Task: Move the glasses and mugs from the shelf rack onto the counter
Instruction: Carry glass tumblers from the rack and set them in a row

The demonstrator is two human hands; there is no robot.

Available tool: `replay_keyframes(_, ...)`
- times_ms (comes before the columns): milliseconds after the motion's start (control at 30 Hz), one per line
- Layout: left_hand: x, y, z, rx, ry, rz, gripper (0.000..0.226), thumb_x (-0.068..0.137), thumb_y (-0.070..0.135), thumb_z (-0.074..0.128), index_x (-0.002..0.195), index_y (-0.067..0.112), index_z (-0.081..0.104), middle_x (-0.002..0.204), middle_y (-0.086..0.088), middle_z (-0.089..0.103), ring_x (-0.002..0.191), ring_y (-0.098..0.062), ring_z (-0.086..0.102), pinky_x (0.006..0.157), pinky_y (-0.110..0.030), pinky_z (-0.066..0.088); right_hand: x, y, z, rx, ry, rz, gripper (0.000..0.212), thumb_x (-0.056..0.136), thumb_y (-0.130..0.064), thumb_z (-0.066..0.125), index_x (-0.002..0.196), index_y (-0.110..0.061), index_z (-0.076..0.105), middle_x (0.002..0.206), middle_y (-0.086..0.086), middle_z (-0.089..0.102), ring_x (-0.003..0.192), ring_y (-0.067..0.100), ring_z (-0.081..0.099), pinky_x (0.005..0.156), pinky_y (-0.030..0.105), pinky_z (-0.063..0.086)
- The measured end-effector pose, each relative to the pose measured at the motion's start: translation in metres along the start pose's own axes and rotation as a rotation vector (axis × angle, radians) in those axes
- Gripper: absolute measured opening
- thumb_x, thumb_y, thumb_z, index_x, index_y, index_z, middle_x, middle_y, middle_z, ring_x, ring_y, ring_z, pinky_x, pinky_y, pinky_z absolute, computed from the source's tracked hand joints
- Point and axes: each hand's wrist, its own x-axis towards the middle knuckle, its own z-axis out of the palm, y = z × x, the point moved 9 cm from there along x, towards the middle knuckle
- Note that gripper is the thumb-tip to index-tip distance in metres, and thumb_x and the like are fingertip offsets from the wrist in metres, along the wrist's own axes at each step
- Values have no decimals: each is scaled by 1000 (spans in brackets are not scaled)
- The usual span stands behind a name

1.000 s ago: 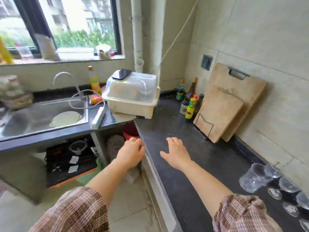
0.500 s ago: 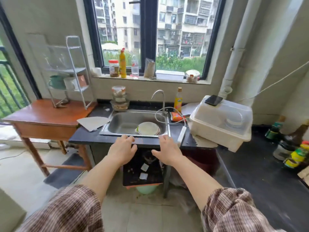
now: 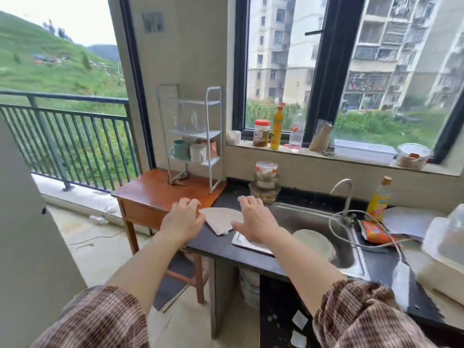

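A white shelf rack [image 3: 192, 136] with mugs [image 3: 197, 152] stood on a wooden bench [image 3: 153, 194] beside the sink [image 3: 313, 222]; left hand [image 3: 182, 219] and right hand [image 3: 256, 219] hovered, each grip open and empty.

**Rack, table and counter**

At my eleven o'clock a white wire shelf rack [image 3: 212, 136] stands on a reddish-brown wooden table [image 3: 155, 192]. At one o'clock, the dark stone counter [image 3: 221, 247] carries a folded grey paper sheet [image 3: 221, 219].
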Motion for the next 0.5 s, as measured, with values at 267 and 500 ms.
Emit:
replay_keyframes(267, 155, -63, -9, -60, 39, -78, 40, 95, 37, 40, 130, 20, 48, 138, -6, 44, 124, -27, 42, 101, -44, 41, 181, -26, 15, 51, 13, -66, 70, 88, -41, 60, 144, -8, 32, 142, 13, 42, 130, 33, 37, 104, 45, 39)
replay_keyframes(500, 277, -94, -29, -77, 101, -75, 40, 94, 37, 40, 129, 18, 47, 136, -8, 45, 122, -27, 42, 99, -43, 40, 319, -38, 9, 83, 24, -89, 72, 89, -39, 61, 147, -10, 29, 145, 13, 39, 135, 31, 33, 107, 45, 38)
